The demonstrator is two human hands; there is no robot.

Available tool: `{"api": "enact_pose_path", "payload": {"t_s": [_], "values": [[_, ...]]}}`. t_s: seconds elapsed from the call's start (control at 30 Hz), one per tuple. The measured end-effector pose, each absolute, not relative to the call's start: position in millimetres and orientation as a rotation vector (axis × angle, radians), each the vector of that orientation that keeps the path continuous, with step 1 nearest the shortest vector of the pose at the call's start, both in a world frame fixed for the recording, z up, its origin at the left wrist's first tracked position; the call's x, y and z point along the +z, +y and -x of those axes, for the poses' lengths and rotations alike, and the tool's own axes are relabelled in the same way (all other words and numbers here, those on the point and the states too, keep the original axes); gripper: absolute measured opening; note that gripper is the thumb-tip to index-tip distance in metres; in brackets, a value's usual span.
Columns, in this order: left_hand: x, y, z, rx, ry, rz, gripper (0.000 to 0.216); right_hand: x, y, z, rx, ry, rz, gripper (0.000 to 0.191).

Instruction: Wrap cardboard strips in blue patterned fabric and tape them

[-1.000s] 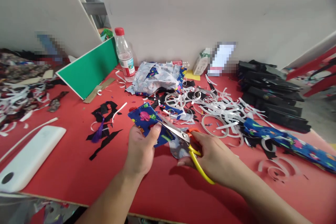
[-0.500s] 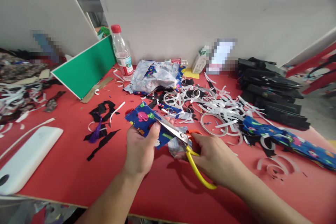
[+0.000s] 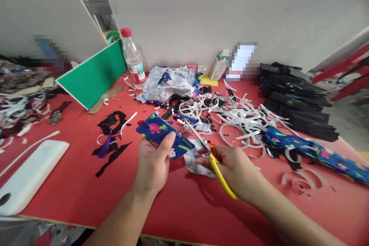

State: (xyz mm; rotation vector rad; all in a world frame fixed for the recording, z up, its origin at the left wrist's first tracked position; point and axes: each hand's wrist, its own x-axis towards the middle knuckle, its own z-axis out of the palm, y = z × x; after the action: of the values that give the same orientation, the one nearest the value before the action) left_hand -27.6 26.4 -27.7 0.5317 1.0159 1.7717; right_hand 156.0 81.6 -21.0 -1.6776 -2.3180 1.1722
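My left hand (image 3: 154,161) pinches a blue patterned piece of fabric (image 3: 157,128), thumb on top and fingers beneath it. Colourful figures and small lettering show on its face. My right hand (image 3: 233,165) grips a pair of scissors (image 3: 220,175) with yellow and orange-red handles. Their blades point up and left, just right of the fabric and apart from it. Under the scissors a pale grey fabric scrap (image 3: 196,161) lies on the red table (image 3: 173,211), partly hidden by my right fingers.
White strip offcuts (image 3: 239,113) and black scraps cover the middle. At the back stand a bottle (image 3: 135,63), crumpled fabric (image 3: 168,84) and a carton (image 3: 219,65). Black folded pieces (image 3: 300,100) and a blue fabric strip (image 3: 317,153) lie right; a white power bank (image 3: 36,177) lies left.
The scissors have moved off the fabric to the right, and their blades no longer overlap it. My left hand keeps its hold, with more of the fabric's right part uncovered.
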Motion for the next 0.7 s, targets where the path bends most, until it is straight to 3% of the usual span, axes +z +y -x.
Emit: {"api": "enact_pose_path", "payload": {"t_s": [0.1,0.3,0.7], "values": [[-24.3,26.8,29.4,1.746,0.960,-0.541,0.018,-18.3,82.2,-158.0,1.184,-2.306,1.645,0.063],[-25.9,23.5,34.4,1.715,0.918,-0.563,0.015,-12.9,77.0,-153.3,0.910,-2.512,1.646,0.057],[-30.1,22.3,27.3,1.672,0.892,-0.613,0.017,-17.5,77.7,-150.9,0.899,-2.480,1.716,0.059]]}}
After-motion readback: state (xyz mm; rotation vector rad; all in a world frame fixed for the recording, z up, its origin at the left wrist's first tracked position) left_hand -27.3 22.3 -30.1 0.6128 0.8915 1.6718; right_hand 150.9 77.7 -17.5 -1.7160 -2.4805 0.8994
